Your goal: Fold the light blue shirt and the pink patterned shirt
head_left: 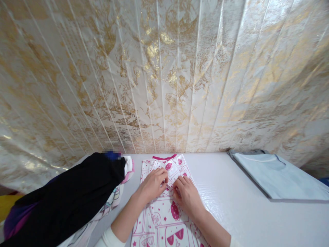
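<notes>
A white shirt with a pink print [164, 212] lies on the white table in front of me, its pink neckband at the far end. My left hand [154, 183] rests on the upper part of it, fingers curled and pinched together at the cloth. Close beside it, my right hand [186, 193] is bent over the same shirt with its fingertips drawn together on the fabric. A small gap separates the two hands. What exactly sits between the fingertips is partly hidden, but both touch the shirt's cloth near its middle.
To the left is a heap of clothes with a black garment [84, 192] on top. At the right lies a folded light blue shirt [280, 178] over a grey garment [246, 169]. A white and gold curtain [164, 75] hangs behind the white table [231, 216].
</notes>
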Demonstrator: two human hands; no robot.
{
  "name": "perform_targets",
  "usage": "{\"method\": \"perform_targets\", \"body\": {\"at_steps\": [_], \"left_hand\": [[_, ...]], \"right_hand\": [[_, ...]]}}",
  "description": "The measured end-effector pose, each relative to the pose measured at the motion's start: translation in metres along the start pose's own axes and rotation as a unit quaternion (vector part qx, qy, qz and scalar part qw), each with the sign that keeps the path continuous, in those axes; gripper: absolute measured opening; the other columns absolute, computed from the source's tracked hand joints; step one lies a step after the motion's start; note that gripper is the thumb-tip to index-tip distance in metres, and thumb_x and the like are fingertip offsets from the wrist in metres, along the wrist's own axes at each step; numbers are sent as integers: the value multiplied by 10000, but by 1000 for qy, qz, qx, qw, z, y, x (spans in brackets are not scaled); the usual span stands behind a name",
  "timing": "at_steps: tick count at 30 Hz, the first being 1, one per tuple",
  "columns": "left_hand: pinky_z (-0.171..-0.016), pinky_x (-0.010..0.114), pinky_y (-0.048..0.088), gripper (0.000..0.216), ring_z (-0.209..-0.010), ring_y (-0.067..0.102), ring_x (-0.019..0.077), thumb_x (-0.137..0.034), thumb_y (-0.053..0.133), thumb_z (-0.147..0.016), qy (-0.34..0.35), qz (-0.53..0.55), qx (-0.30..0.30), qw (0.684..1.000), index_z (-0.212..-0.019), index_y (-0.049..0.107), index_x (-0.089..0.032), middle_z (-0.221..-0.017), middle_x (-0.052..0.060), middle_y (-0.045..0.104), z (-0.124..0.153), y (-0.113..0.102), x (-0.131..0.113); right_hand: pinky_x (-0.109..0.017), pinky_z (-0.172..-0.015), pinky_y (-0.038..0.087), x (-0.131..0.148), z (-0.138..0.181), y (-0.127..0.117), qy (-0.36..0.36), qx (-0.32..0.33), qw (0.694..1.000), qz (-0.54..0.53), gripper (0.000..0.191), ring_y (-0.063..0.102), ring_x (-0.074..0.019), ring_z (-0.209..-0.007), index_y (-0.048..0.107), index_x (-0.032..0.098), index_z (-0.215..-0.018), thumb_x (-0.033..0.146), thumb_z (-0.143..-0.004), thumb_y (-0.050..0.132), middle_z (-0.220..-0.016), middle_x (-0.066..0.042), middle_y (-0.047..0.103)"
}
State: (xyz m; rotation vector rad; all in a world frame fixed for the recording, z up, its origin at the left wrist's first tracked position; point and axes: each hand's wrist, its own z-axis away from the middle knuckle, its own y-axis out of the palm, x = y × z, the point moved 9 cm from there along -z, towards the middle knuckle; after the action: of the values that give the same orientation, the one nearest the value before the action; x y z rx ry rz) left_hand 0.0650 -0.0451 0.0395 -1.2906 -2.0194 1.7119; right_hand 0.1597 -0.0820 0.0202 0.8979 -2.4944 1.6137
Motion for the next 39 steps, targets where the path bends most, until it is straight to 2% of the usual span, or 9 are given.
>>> {"method": "perform_targets", "body": {"at_steps": [8,13,16,19,21,25,28,33,39], "left_hand": [[-853,267,441,195,-953,555,167,-18,526,-749,-19,-2,18,1000,-783,542,-209,-983,8,584,1,1,3],[-858,302,449,135,-939,564,190,-80,524,-802,-36,-24,27,999,-771,559,-207,-937,22,594,3,1,-4],[-941,365,430,178,-1088,539,227,-89,471,-849,-59,-42,18,997,-951,569,-198,-1140,72,589,10,11,-12],[-1065,481,333,364,-1323,383,297,-95,450,-866,-99,-81,16,992,-1220,493,-163,-1424,150,434,18,27,-16],[-1099,511,287,424,-1367,332,319,-122,468,-863,-121,-107,18,987,-1286,461,-153,-1476,161,381,22,35,-17],[-1067,467,342,397,-1310,405,311,-189,557,-809,-145,-112,-8,983,-1204,520,-183,-1412,130,463,19,27,-11],[-970,435,415,341,-1205,482,296,-210,548,-841,-191,-121,-46,973,-1178,506,-180,-1300,132,528,15,9,12],[-892,397,422,254,-1089,536,267,-133,516,-868,-249,-144,-85,954,-1112,491,-198,-1093,92,602,6,-4,47],[-846,390,417,70,-975,571,257,-142,508,-880,-266,-144,-89,949,-872,520,-211,-940,60,618,-4,-4,52]], "right_hand": [[-309,-723,399,9,1,3,-31,22,999,11,187,490,-206,-813,544,197,-789,16,-758,506,-831,-40,580],[-293,-696,393,15,3,-1,-44,31,999,-9,183,499,-192,-779,527,212,-764,35,-726,506,-808,-24,576],[-280,-693,412,11,5,-2,-30,45,995,-82,164,522,-179,-764,525,212,-752,55,-732,483,-811,-17,572],[-257,-687,435,-1,-2,-4,6,57,984,-171,210,558,-161,-749,535,210,-715,35,-732,421,-794,-10,575],[-252,-690,446,-11,-14,-8,18,45,980,-195,270,579,-157,-753,569,208,-746,6,-715,391,-814,-14,594],[-273,-736,468,-22,-51,-9,8,10,982,-188,393,607,-163,-802,616,204,-905,-27,-686,384,-899,-32,638],[-293,-784,481,-25,-70,7,3,-1,982,-191,446,624,-174,-857,606,189,-983,-41,-676,379,-938,-53,669],[-350,-867,475,-29,-66,29,6,-36,982,-188,503,608,-199,-955,576,179,-1029,-61,-641,363,-985,-76,671],[-339,-932,456,-33,-60,31,-3,-42,983,-177,581,579,-174,-1064,509,204,-1170,-59,-678,348,-1111,-68,641]]}}
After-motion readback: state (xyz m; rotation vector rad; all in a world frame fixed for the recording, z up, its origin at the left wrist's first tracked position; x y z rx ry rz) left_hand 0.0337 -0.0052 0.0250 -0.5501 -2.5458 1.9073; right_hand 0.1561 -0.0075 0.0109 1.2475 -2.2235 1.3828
